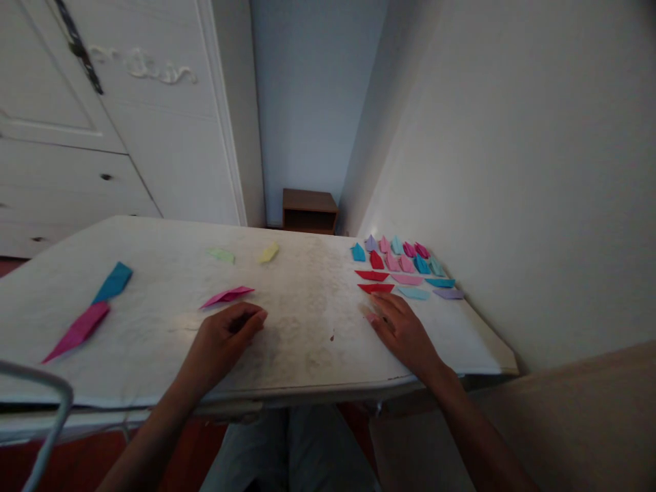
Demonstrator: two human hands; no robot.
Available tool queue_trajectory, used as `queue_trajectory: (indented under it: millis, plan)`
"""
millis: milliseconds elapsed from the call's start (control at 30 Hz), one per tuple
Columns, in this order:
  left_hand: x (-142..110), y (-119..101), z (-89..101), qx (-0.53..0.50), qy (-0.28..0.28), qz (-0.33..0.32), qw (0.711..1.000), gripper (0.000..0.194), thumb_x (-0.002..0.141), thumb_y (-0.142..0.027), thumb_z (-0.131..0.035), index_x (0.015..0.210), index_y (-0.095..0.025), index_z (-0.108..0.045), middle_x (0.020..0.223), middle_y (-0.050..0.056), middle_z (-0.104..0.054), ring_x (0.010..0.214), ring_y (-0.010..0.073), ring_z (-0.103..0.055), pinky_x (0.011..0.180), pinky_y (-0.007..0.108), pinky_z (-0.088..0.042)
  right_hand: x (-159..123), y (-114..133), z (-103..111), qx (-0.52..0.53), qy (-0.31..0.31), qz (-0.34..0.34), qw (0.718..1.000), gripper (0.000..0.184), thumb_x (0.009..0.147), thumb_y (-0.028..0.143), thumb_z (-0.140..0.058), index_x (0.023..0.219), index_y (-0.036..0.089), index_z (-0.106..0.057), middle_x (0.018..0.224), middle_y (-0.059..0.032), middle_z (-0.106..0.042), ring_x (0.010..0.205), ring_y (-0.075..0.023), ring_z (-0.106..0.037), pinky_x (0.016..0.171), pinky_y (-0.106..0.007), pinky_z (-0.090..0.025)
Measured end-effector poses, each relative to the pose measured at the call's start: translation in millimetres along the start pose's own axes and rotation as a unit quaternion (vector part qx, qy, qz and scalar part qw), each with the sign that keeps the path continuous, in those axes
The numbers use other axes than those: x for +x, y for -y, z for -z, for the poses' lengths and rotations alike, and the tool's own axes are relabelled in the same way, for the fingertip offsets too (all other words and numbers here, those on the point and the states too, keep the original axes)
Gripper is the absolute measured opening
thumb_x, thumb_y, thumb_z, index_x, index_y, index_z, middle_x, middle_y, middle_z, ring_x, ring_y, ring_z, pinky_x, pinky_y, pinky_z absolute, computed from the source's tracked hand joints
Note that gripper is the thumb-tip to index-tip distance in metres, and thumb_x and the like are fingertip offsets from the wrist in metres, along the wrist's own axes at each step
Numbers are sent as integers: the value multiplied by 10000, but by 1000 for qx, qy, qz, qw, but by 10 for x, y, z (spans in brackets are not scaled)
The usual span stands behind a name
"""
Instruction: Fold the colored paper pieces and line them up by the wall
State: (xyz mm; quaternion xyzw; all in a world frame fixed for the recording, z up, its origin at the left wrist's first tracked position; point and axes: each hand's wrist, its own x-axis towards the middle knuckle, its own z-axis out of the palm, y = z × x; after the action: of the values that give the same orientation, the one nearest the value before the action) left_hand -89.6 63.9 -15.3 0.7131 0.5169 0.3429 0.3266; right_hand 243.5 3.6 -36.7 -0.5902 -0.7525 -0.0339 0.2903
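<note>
On the right half of the white table lie several folded paper boats in rows. My right hand (402,328) reaches to the lowest red paper boat (376,288), its fingertips at the boat's near edge and its thumb apart from the fingers. Whether the fingertips press on that boat, I cannot tell. Another red boat (372,275) lies just behind it, and a light blue boat (413,293) is to its right. My left hand (225,338) is loosely curled above the table, with nothing visible in it. Just beyond it lies a magenta folded paper (228,296).
At the table's left are a blue folded paper (113,281) and a magenta one (79,329). Pale green (221,255) and yellow (268,252) pieces lie farther back. A wall borders the right side. A grey metal tube (59,396) curves at lower left.
</note>
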Motion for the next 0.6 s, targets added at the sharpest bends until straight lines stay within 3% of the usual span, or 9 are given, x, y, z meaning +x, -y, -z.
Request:
queue_trajectory:
  millis: [133,200,300,400,500,600]
  plan:
    - [-49,-33,-12,-54,-12,-4,998,330,836,-466,-541,740,-167,-642,644,1,-622,523,127,-549,502,232,-429,-27,22,44,38,-16,30,999,241,955,324,-494,1023,184,-678,994,-104,-690,965,-236,-623,901,-417,-512]
    - [-77,-31,-15,-62,-46,-9,997,318,855,-442,-529,755,-162,-641,649,4,-614,532,126,-547,504,231,-426,-29,58,71,66,-11,27,997,224,953,329,-497,945,193,-675,926,-85,-690,892,-220,-634,843,-379,-520]
    - [-89,0,20,18,-144,-39,989,252,880,-356,-514,831,-161,-665,695,16,-625,590,133,-552,582,248,-451,-25,152,105,105,4,-2,994,239,943,365,-504,856,209,-663,859,-61,-689,805,-202,-646,757,-324,-521]
    - [-40,91,133,157,-203,-65,964,228,870,-278,-540,1012,-155,-670,934,76,-658,781,180,-602,754,304,-489,-16,272,117,131,29,-21,991,271,935,398,-504,806,219,-662,817,-45,-690,746,-193,-651,697,-291,-514]
    - [53,241,305,269,-158,-71,947,322,835,-310,-626,1111,-150,-666,1096,132,-641,1009,274,-586,906,386,-466,11,380,94,149,56,-16,987,299,934,416,-497,781,222,-665,789,-36,-689,714,-186,-650,661,-273,-511]
    - [139,382,467,300,-62,-82,948,227,883,-292,-569,1026,-192,-714,1021,104,-671,975,262,-596,901,381,-465,58,455,49,157,74,-12,985,319,933,434,-491,766,224,-664,771,-36,-689,694,-186,-646,643,-269,-513]
